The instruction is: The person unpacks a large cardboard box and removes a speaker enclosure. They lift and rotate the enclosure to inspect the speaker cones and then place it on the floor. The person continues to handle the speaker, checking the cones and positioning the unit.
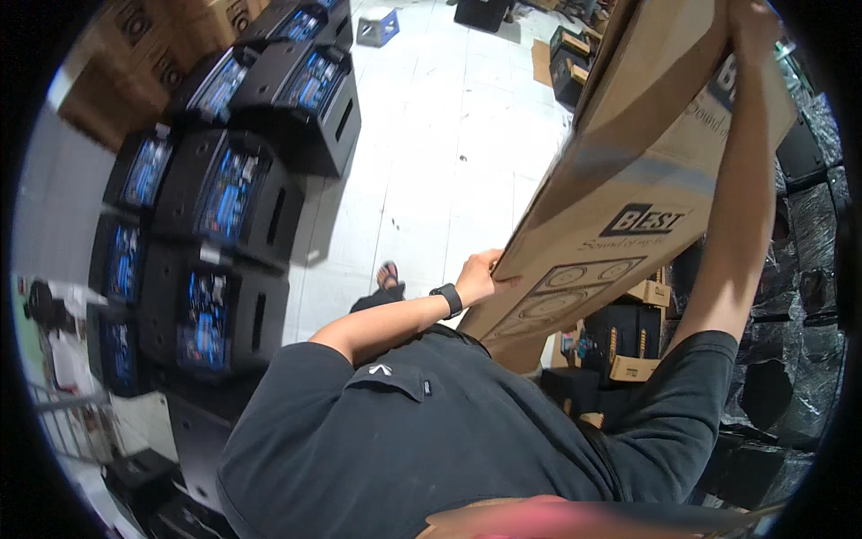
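Note:
A large flattened cardboard box stands tilted across the right of the head view, printed with dark lettering and speaker outlines. My left hand, below a dark wristwatch, is closed on the box's near left edge. Stretched far up along the printed side, my right arm ends with my right hand closed at the box's upper right edge. Some of its fingers are hard to make out near the rim of the picture.
On the left stand several stacked black speaker cabinets with blue-lit panels, and brown cartons behind. Plastic-wrapped black units line the right. A small blue-grey stool sits on the pale tiled floor.

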`<state>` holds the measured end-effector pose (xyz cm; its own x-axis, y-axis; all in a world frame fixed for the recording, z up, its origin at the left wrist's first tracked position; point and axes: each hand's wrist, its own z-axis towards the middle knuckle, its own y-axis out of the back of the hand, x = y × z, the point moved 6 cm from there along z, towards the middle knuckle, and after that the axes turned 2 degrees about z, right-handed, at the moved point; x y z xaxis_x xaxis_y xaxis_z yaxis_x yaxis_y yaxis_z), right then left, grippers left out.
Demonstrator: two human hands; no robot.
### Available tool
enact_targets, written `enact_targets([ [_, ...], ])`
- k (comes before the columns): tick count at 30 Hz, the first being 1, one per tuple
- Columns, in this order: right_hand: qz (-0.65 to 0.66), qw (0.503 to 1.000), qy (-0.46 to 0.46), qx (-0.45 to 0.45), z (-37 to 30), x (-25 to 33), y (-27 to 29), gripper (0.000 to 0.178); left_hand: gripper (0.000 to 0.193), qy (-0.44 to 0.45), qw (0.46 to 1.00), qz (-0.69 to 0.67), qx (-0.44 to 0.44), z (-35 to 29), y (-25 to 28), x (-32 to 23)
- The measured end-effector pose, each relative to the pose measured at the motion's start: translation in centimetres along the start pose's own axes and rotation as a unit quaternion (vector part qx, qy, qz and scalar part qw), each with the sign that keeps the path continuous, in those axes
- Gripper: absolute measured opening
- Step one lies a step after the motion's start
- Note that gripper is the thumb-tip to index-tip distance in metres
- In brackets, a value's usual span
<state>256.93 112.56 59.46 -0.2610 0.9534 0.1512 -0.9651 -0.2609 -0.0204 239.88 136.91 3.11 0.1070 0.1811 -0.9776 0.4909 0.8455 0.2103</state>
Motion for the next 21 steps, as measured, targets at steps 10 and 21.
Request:
enact_targets([
  [10,-0.027,0.99,-0.012,0.137,-20.7,-21.1,-32.6,0.066,0.046,0.047,0.987,0.015,0.154,36.6,15.5,16.7],
  [21,-0.125,0.833,-0.381,0.381,-60.0,-37.5,-68.8,0.062,0.038,0.454,0.89,0.046,-0.005,42.8,47.1,38.1],
])
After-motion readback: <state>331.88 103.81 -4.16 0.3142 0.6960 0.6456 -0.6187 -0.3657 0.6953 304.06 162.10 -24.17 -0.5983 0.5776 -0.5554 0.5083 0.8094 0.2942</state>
